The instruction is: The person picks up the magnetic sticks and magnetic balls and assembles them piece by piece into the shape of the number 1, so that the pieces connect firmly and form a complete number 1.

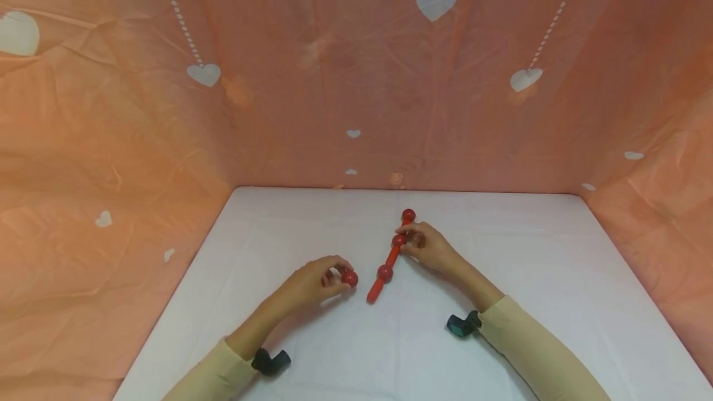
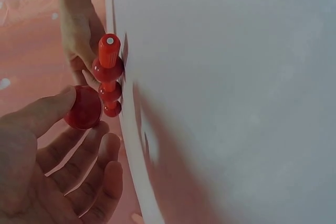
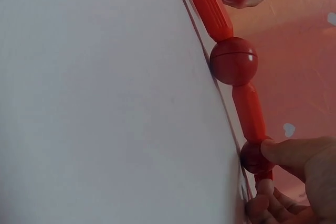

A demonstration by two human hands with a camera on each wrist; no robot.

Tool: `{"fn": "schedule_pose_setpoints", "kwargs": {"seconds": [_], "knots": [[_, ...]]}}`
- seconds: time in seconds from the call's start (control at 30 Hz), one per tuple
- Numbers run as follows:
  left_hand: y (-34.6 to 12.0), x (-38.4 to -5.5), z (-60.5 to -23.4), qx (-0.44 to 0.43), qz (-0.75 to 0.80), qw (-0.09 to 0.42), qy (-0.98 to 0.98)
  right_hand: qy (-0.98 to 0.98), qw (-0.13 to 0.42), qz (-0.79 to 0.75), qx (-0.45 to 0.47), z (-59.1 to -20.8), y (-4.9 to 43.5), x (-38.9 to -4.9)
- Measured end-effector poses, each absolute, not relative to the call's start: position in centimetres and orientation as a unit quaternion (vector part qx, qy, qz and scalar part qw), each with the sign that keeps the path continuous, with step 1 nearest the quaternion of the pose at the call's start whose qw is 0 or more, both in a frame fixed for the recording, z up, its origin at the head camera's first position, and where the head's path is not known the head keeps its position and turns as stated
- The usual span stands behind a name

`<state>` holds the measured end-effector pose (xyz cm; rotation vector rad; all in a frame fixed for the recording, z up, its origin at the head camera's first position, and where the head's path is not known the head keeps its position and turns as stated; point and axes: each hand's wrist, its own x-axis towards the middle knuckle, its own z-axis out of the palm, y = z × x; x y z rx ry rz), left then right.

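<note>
A straight chain of red rods (image 1: 392, 257) and red balls (image 1: 385, 273) lies slantwise at the middle of the white table. Its near end is a bare rod (image 2: 109, 51) with a small pale disc in its tip; the far end is a ball (image 1: 409, 215). My right hand (image 1: 437, 249) pinches the chain around its middle ball (image 3: 256, 157), thumb on one side and fingertips beyond. Just left of the near rod, my left hand (image 1: 312, 280) holds a loose red ball (image 1: 350, 278) between thumb and fingertips, apart from the chain.
The white table (image 1: 501, 234) is enclosed at the back and sides by orange cloth (image 1: 334, 91) printed with pale hearts. A dark wrist camera (image 1: 271, 362) sits at the left cuff, another camera (image 1: 463, 324) at the right.
</note>
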<state>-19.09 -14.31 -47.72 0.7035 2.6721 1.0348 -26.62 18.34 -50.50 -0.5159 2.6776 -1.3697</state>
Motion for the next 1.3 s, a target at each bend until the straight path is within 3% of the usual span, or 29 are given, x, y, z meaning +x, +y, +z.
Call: {"fn": "schedule_pose_setpoints", "kwargs": {"seconds": [0.5,0.93,1.3], "knots": [[-14.7,-18.0,-48.0,0.253,0.333,0.105,0.902,0.874,-0.036,-0.425,-0.234,-49.3,18.1,-25.8],[-14.2,-17.4,-48.5,0.264,0.321,0.115,0.902,0.851,-0.027,-0.372,-0.37,-48.9,16.8,-24.5],[-13.7,-17.0,-48.7,0.262,0.318,0.129,0.902,0.842,0.02,-0.331,-0.425,-49.2,16.2,-23.6]]}}
